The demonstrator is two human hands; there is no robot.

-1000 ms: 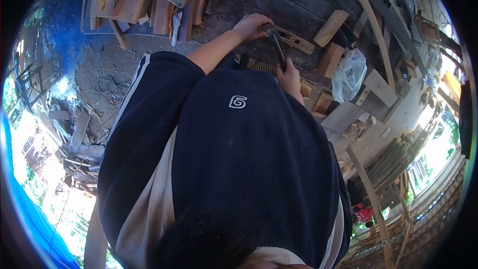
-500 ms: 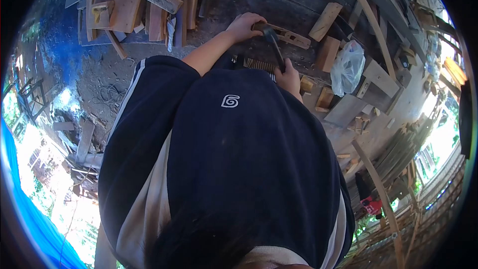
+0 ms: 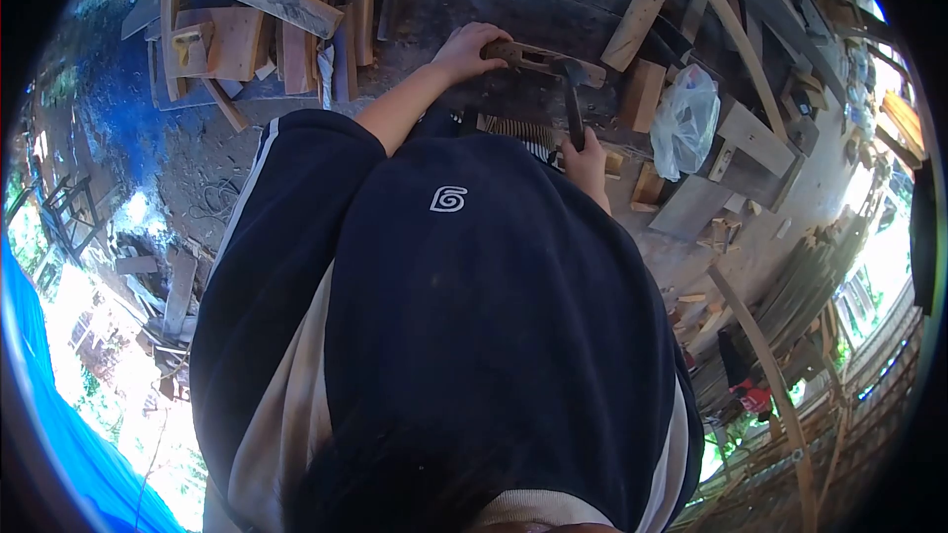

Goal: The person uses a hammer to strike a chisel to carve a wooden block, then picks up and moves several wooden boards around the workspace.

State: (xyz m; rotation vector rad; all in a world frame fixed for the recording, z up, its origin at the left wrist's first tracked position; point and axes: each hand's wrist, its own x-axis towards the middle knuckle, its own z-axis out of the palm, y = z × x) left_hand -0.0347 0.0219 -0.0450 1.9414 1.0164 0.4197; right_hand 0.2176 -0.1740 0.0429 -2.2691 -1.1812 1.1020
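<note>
My left hand is closed around the left end of a long, slotted wooden block, which looks like a wooden hand plane body. In my right hand is the handle of a hammer, its dark head up at the right part of the block and overlapping it in this view. My fingers are wrapped round the lower handle. Just in front of my shirt, below the block, shows a ridged, coil-like thing, partly hidden by my body.
Boards and offcuts are piled on the left of the dark work surface. On the right lie wood blocks, a clear plastic bag and a long curved strip. A blue tarp hangs at lower left.
The hammer head has moved right, from beside my left hand to the block's right part. My right hand has shifted slightly right and down; my left hand keeps its hold.
</note>
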